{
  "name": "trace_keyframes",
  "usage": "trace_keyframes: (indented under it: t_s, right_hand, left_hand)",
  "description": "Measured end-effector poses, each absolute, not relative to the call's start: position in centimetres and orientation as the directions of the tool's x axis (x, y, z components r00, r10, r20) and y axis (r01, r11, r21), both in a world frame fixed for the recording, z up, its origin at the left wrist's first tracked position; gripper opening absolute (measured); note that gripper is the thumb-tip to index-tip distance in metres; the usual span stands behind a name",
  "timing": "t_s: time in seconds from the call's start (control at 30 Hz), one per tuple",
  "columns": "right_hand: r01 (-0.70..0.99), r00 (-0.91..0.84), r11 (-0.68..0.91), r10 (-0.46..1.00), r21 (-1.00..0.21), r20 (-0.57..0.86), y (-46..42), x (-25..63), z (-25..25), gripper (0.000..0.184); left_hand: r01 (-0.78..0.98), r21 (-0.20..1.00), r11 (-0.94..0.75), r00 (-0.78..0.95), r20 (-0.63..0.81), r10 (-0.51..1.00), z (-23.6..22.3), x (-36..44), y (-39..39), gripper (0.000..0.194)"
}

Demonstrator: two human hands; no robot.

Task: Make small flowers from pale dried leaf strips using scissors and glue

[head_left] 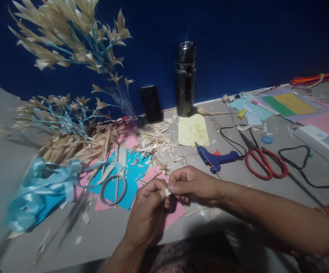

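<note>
A small white piece [167, 192], perhaps paper or husk, is pinched between the fingertips of both hands. My left hand [148, 206] is closed on it from the left, and my right hand [194, 185] from the right. Beside the left fingers the end of a thin grey wire or stick [142, 182] shows; whether that hand holds it I cannot tell. Under the hands lies pink paper [175, 218]. A blue glue gun [215, 157] rests just beyond the right hand. Left of the left hand, a roll of tape [103, 192] lies on blue paper [134, 163].
Red-handled scissors [262, 163] and a black cord [305, 153] lie to the right. Behind stand a metal flask [185, 81] and a phone [151, 104]. Dried-husk flowers [76, 41], husk scraps [158, 136], light-blue ribbon [36, 193] and wires [74, 218] occupy the left.
</note>
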State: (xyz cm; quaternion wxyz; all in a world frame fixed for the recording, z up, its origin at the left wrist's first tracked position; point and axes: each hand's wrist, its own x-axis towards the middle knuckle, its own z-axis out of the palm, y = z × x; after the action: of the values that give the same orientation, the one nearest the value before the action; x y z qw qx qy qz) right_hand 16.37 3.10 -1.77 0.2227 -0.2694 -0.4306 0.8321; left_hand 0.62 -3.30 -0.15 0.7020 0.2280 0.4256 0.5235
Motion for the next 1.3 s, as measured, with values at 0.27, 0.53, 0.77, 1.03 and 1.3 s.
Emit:
trace_keyframes:
  t_s: [0.27, 0.53, 0.77, 1.03, 1.3]
  right_hand:
    - [-0.215, -0.782, -0.535, 0.595, -0.817, -0.184, 3.2, 16.6, -2.0, 0.042]
    - [-0.237, -0.745, -0.527, 0.637, -0.816, -0.195, 3.0, 16.2, -1.4, 0.045]
    - [-0.261, -0.706, -0.467, 0.689, -0.845, -0.163, 3.1, 16.2, -1.2, 0.046]
    - [0.211, -0.272, 0.549, 0.828, -0.809, 0.491, 2.5, 17.3, 1.5, 0.008]
    - [0.329, -0.480, 0.707, 0.696, -0.625, 0.535, 1.6, 16.4, -0.2, 0.017]
  left_hand:
    - [-0.515, 0.787, 0.339, 0.082, -0.348, 0.934, 0.4, 0.7, -3.2, 0.023]
    - [-0.588, 0.740, 0.327, 0.142, -0.303, 0.942, 0.1, 0.5, -3.3, 0.019]
    - [-0.678, 0.662, 0.321, 0.152, -0.301, 0.942, 0.5, 0.5, -3.0, 0.021]
    - [0.047, 0.996, 0.075, -0.345, -0.054, 0.937, 0.3, -0.1, -3.2, 0.020]
    - [0.538, 0.823, -0.184, -0.143, 0.305, 0.942, -0.3, 0.5, -3.0, 0.022]
